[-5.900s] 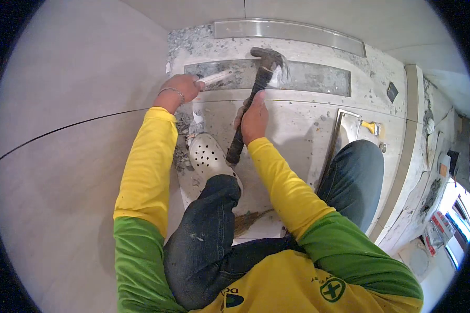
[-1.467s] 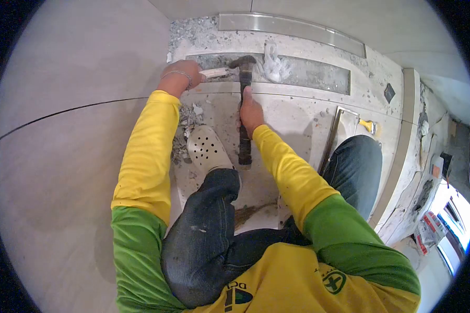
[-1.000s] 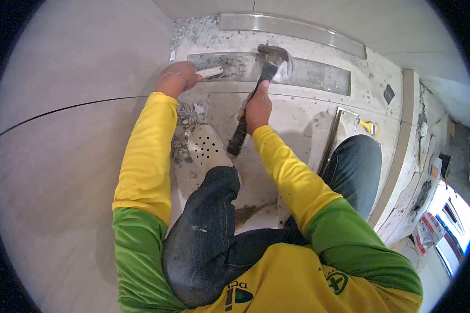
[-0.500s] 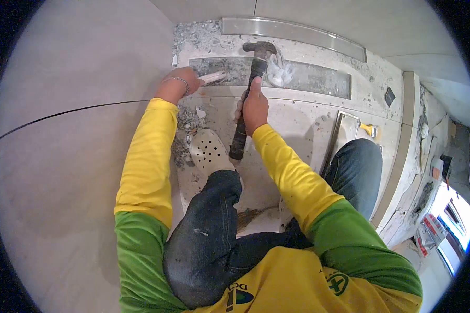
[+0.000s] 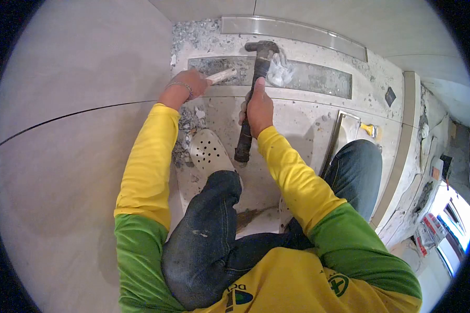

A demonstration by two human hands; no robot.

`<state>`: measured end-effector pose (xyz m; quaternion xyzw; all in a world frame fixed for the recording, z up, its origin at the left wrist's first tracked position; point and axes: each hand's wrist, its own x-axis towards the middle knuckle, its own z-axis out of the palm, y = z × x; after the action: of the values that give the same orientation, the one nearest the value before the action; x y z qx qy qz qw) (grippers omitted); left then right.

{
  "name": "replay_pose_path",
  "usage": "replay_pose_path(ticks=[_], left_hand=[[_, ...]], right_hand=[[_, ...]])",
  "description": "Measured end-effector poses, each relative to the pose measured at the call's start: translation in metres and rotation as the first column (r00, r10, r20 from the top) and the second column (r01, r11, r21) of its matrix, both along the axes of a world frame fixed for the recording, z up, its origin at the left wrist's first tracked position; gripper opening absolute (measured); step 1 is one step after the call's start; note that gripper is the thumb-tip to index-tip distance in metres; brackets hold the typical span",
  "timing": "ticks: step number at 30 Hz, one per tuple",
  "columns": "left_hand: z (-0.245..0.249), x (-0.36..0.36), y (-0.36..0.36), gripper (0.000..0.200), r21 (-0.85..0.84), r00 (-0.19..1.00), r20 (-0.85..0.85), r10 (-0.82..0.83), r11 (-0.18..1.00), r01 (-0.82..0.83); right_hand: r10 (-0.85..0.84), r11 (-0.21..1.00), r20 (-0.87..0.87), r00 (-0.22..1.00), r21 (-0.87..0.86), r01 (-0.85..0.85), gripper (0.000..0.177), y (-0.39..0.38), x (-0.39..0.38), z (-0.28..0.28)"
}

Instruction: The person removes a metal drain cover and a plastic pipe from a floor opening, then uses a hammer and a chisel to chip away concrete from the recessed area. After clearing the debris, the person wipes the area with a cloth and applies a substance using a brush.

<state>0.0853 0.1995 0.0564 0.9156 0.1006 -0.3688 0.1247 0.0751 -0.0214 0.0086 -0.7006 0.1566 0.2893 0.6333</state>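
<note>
My left hand (image 5: 190, 83) is closed around a short, pale, dusty bar (image 5: 223, 76), whose free end points right over a long, narrow recess (image 5: 318, 79) in the floor. What kind of tool or piece the bar is, I cannot make out. In my right hand (image 5: 259, 108) is a hammer (image 5: 244, 141) with a dark wrapped handle, gripped around its middle. Its head is at the far end, over the recess and to the right of the bar. Beside the hammer head lies a crumpled clear plastic piece (image 5: 280, 71).
A metal strip (image 5: 292, 32) lies along the back wall. Broken rubble (image 5: 189, 121) is by the left wall, near a perforated clog (image 5: 209, 150). To the right are a metal-edged panel (image 5: 343, 134), a yellow-handled brush (image 5: 368, 129) and a dark square piece (image 5: 390, 96).
My left hand and the bar have shifted slightly right, with the bar's free end tilting up. My right hand and the hammer have also moved a little right.
</note>
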Motion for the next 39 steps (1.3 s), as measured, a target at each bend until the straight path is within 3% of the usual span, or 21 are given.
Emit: replay_pose_path(ticks=[1,4,6,8,9,11,12,14,18,20,24,26,27,29,30,31,33,35,37,38,39], left_hand=[[-0.003,-0.001,-0.003,0.046,0.062,0.988,0.017,-0.151,0.987,0.150],[-0.016,-0.006,0.003,0.047,0.011,1.000,0.028,0.011,1.000,-0.012],[-0.007,-0.007,-0.002,0.044,0.041,0.999,0.000,-0.039,0.998,0.039],[-0.006,-0.015,-0.005,0.042,0.068,0.995,-0.027,-0.098,0.993,0.100],[-0.020,-0.023,-0.001,0.042,0.085,0.999,0.027,-0.047,0.995,0.044],[-0.026,-0.025,0.000,0.042,0.090,0.997,0.072,0.012,0.996,-0.019],[-0.016,-0.024,0.001,0.042,0.032,0.999,0.019,0.047,0.998,-0.048],[-0.006,-0.019,0.003,0.042,-0.018,0.996,-0.030,0.082,0.996,-0.082],[-0.011,-0.015,0.006,0.039,0.037,0.998,-0.050,0.037,0.999,-0.035],[-0.017,-0.015,0.011,0.038,0.046,0.998,-0.014,0.057,0.997,-0.056],[-0.021,-0.011,0.015,0.039,0.049,1.000,-0.015,0.025,0.999,-0.024],[-0.024,-0.018,0.011,0.039,0.068,0.998,-0.039,0.057,0.996,-0.054],[-0.017,-0.014,0.009,0.038,0.068,0.998,-0.050,0.024,0.997,-0.020],[-0.009,-0.011,0.010,0.037,0.075,0.998,-0.055,-0.011,0.997,0.015],[-0.009,-0.012,0.009,0.037,0.093,0.998,-0.049,-0.043,0.994,0.048],[-0.006,-0.010,0.007,0.038,0.111,0.996,-0.042,-0.078,0.990,0.082],[0.002,-0.009,0.004,0.038,0.126,0.997,-0.060,-0.051,0.990,0.058],[-0.001,-0.003,0.006,0.039,0.134,0.997,-0.079,-0.012,0.991,0.023],[-0.025,-0.002,0.019,0.039,0.067,0.991,-0.135,0.027,0.998,-0.018],[-0.026,-0.002,0.022,0.039,0.070,0.991,-0.129,0.032,0.997,-0.023],[-0.026,-0.001,0.025,0.039,0.068,0.996,-0.083,-0.017,0.997,0.023]], right_hand=[[-0.041,0.999,0.032,0.999,-0.010,0.041,0.067,0.000,-0.001,0.016],[-0.054,0.993,0.179,0.982,-0.092,0.071,0.070,0.001,-0.017,0.005],[-0.016,0.985,0.292,0.956,-0.162,0.066,0.071,-0.003,-0.025,-0.020],[0.412,0.800,0.110,0.905,-0.519,-0.301,0.071,-0.013,-0.026,-0.036],[0.409,0.800,0.115,0.905,-0.523,-0.295,0.071,-0.015,-0.024,-0.031],[0.184,0.919,0.060,0.981,-0.365,-0.150,0.070,-0.019,-0.028,-0.014],[0.190,0.915,0.047,0.981,-0.371,-0.159,0.070,-0.020,-0.029,-0.007],[-0.139,0.990,0.113,0.984,-0.019,0.142,0.075,-0.014,-0.021,0.004],[-0.082,0.981,0.369,0.926,-0.133,0.140,0.072,-0.016,-0.034,-0.053],[0.257,0.905,0.023,0.966,-0.358,-0.232,0.066,-0.021,-0.042,-0.051],[0.208,0.933,0.018,0.978,-0.305,-0.192,0.065,-0.025,-0.040,-0.042],[-0.066,0.996,0.054,0.996,-0.063,0.069,0.066,-0.020,-0.038,-0.004],[-0.065,0.996,0.053,0.997,-0.060,0.068,0.066,-0.017,-0.039,-0.006],[-0.098,0.986,0.140,0.985,-0.123,0.116,0.067,-0.011,-0.044,-0.022],[0.345,0.803,0.500,0.794,-0.596,0.026,0.067,-0.016,-0.052,-0.094],[0.341,0.803,0.504,0.794,-0.595,0.032,0.067,-0.018,-0.043,-0.075],[0.321,0.888,-0.035,0.946,-0.337,-0.313,0.066,-0.024,-0.028,-0.045],[0.228,0.923,-0.040,0.973,-0.308,-0.230,0.067,-0.024,-0.032,-0.047],[-0.068,0.987,0.121,0.990,-0.136,0.085,0.070,-0.024,-0.037,-0.016],[-0.180,0.984,0.000,0.984,0.003,0.180,0.070,-0.018,-0.037,-0.002],[-0.177,0.984,0.004,0.984,0.009,0.177,0.070,-0.018,-0.036,-0.029]])
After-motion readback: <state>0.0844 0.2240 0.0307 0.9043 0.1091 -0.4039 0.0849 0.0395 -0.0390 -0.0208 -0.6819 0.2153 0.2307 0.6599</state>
